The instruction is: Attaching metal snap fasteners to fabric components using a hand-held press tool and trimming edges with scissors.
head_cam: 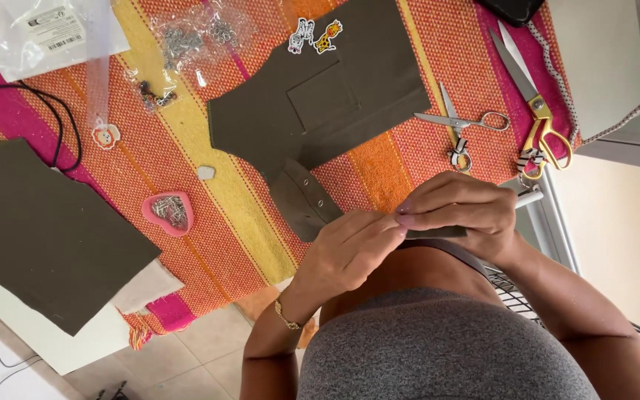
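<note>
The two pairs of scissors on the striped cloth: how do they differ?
The small scissors are all silver metal, while the large scissors have gold handles. The small scissors lie with blades spread apart; the large scissors lie shut. The small scissors are shorter and thinner. Both rest on the striped cloth, each with a striped ribbon by it.

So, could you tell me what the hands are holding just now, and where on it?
Both the left hand and right hand pinch the near edge of a dark olive fabric piece with snaps, fingertips meeting.
</note>
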